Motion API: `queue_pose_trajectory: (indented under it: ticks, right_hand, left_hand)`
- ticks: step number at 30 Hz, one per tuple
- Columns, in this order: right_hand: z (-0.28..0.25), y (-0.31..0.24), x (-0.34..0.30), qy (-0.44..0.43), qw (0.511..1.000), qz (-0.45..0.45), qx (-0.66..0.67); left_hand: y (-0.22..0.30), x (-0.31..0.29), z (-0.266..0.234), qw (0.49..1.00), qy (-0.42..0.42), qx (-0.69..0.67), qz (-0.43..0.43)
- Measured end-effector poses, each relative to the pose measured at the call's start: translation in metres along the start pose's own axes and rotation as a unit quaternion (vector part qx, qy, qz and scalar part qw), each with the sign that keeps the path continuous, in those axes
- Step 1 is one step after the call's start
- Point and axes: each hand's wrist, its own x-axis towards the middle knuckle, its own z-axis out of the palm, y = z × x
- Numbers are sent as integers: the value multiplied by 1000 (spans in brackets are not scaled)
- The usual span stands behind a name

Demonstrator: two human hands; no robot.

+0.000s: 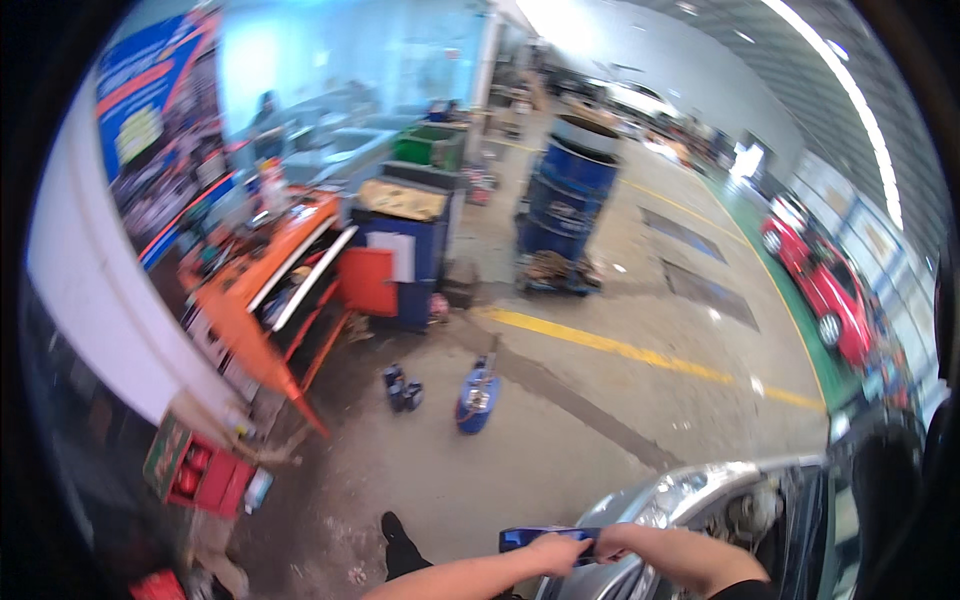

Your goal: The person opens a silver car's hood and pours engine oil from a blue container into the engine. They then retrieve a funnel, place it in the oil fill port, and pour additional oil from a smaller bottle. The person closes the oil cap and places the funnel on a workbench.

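Note:
Low in the view, both my forearms reach in over the front of a silver car (690, 490) with its engine bay uncovered. My left hand (562, 552) is closed round a long, dark blue glossy object (525, 538), too blurred to name more exactly. Right beside it, my right hand (622, 541) has its fingers curled in at the object's right end. The two hands almost touch. Most of the object's underside is hidden by my fingers.
An orange workbench (250, 330) with a drawer pulled out stands left, by a red toolbox (210, 480). On the floor ahead are a blue floor jack (479, 400) and several dark containers (402, 390). Farther off stand a blue drum (568, 195) and a red car (835, 290).

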Motion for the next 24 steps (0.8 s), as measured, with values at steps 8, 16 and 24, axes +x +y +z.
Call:
queue_pose_trajectory:
  ticks: [8, 16, 24]
  right_hand:
    - [-188, -286, 16, 242, 934, -33, -261]
    - [-405, -437, -189, 553, 788, -259, -85]
    - [-633, -607, -324, 817, 399, -406, -96]
  left_hand:
    - [-245, -176, -30, 968, 117, -149, -163]
    - [-286, -402, -226, 820, 441, -108, -350]
    - [-318, -516, -417, 612, 676, -79, -403]
